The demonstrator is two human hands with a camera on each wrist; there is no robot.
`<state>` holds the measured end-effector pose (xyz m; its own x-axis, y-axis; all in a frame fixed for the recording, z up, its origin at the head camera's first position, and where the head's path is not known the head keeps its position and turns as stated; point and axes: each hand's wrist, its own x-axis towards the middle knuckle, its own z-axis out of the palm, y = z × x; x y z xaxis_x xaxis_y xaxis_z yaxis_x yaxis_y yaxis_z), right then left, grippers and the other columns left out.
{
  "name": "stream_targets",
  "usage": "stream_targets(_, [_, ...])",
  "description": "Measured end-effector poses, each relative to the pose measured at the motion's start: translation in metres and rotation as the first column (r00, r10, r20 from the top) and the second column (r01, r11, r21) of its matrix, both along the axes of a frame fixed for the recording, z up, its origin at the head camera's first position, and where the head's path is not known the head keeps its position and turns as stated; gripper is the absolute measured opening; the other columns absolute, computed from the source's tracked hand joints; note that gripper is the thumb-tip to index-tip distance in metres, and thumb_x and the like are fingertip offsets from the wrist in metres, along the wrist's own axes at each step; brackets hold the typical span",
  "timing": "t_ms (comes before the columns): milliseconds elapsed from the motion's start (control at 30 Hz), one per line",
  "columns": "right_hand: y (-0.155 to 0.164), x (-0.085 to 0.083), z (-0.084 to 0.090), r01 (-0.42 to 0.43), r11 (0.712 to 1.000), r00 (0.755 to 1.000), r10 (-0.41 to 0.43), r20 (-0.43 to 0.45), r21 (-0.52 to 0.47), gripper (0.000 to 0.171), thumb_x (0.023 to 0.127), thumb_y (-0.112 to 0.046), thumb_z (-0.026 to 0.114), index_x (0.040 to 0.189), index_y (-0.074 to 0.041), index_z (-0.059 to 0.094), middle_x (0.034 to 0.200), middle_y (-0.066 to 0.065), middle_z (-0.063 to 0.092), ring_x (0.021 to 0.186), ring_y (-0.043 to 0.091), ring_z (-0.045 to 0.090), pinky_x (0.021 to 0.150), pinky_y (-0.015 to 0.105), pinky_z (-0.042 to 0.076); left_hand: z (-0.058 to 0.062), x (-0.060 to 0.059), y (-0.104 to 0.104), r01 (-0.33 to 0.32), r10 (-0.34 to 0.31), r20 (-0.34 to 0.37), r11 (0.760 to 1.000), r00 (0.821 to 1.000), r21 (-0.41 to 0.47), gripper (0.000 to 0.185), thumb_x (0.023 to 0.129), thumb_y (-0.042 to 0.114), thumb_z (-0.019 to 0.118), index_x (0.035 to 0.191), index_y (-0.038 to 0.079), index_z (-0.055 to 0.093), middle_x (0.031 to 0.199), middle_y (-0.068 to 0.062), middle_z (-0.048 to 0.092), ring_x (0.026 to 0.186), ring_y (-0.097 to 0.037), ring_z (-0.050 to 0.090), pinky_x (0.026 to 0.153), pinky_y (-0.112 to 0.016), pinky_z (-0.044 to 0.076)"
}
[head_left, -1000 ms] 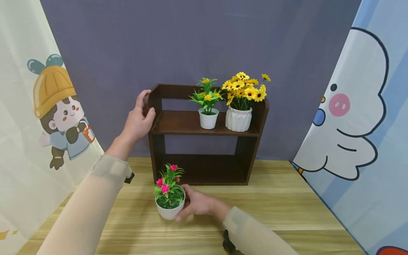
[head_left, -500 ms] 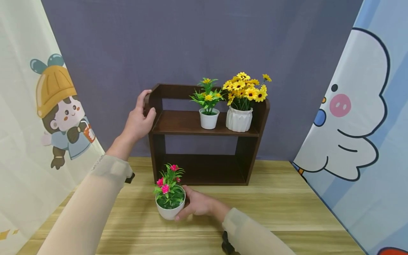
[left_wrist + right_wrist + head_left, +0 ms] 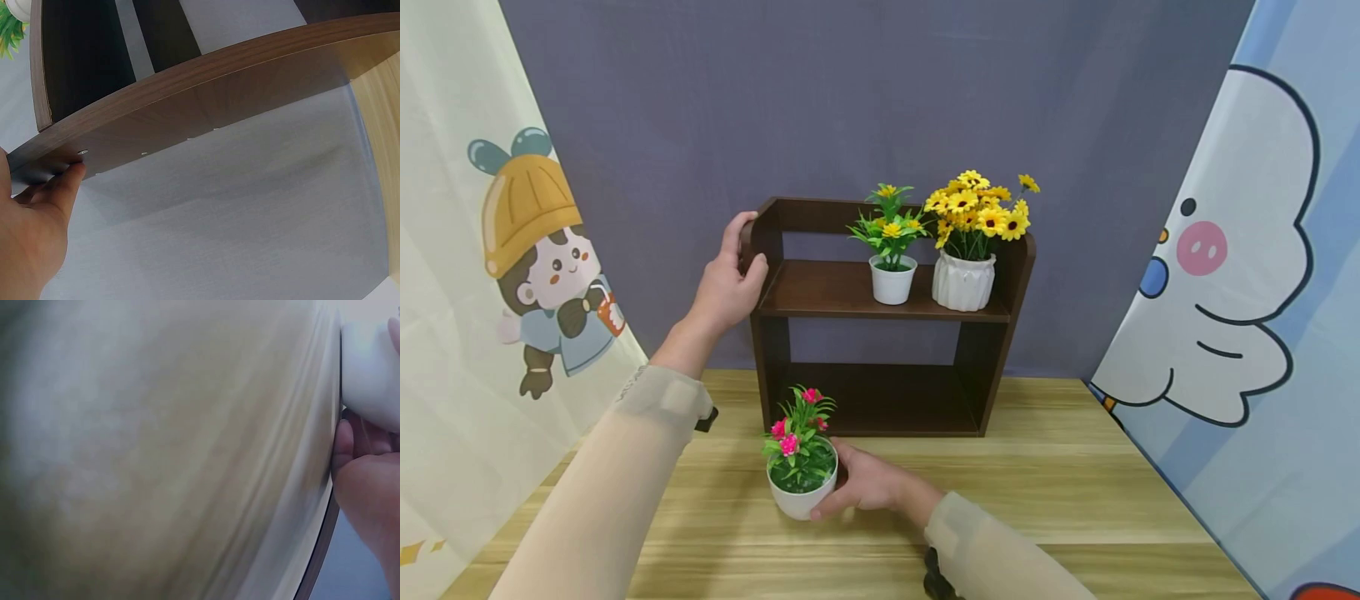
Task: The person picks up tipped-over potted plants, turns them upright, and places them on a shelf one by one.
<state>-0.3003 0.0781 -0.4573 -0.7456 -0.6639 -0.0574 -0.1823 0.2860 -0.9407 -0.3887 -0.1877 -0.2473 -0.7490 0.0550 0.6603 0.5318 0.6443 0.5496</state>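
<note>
A dark brown two-tier wooden shelf (image 3: 880,315) stands on the table. My left hand (image 3: 724,283) grips the upper edge of its left side panel, thumb on the inner side and fingers on the outer. In the left wrist view, fingers (image 3: 65,187) press against the panel's outer face. In front of the shelf's lower left corner is a potted plant (image 3: 802,475) with pink flowers in a white pot. My right hand (image 3: 868,482) holds that pot from its right side, thumb at the front. The right wrist view shows the white pot (image 3: 369,375) beside the curled fingers.
On the upper shelf board stand a small yellow-flowered potted plant (image 3: 892,279) and a ribbed white pot of yellow daisies (image 3: 964,282). Wood-grain table (image 3: 1060,467) lies beneath. A grey curtain (image 3: 880,100) hangs behind, with printed cloths on both sides.
Almost nothing differs: both hands, the shelf and the pink-flowered plant keep their places, apart from a very slight shift of the whole view.
</note>
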Motion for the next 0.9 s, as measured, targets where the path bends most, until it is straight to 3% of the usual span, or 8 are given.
stream_targets(267, [0.002,0.004,0.001,0.025,1.000,1.000,-0.025,-0.010,-0.004,0.091,0.079,-0.006,0.096,0.156,-0.023,0.051,0.141,-0.007,0.066,0.135,0.013,0.059,0.131,0.053,0.031,0.000,0.000,0.001,-0.008,0.008,-0.012,1.000,1.000,0.003,0.062,0.112,0.028,0.047,0.169,0.040,0.024,0.076,-0.006,0.046,0.056,-0.021,0.043,0.053,-0.040,0.039])
stream_targets(567, [0.005,0.013,0.001,0.059,0.998,0.995,-0.058,-0.082,0.012,0.094,0.078,-0.018,0.097,0.158,-0.024,0.049,0.141,-0.007,0.065,0.132,0.010,0.060,0.123,0.042,0.040,0.000,0.000,0.000,-0.011,0.011,-0.011,1.000,1.000,-0.004,0.061,0.113,0.033,0.045,0.169,0.042,0.024,0.076,-0.006,0.044,0.056,-0.022,0.042,0.055,-0.041,0.039])
stream_targets(900, [0.007,0.024,0.003,0.127,0.992,0.988,-0.128,-0.085,-0.018,0.092,0.078,-0.020,0.098,0.156,-0.019,0.048,0.140,0.000,0.065,0.131,0.018,0.060,0.121,0.049,0.040,0.000,0.001,0.001,-0.005,0.005,-0.004,1.000,1.000,0.002,0.063,0.112,0.028,0.047,0.170,0.040,0.024,0.075,-0.006,0.044,0.055,-0.022,0.042,0.055,-0.041,0.039])
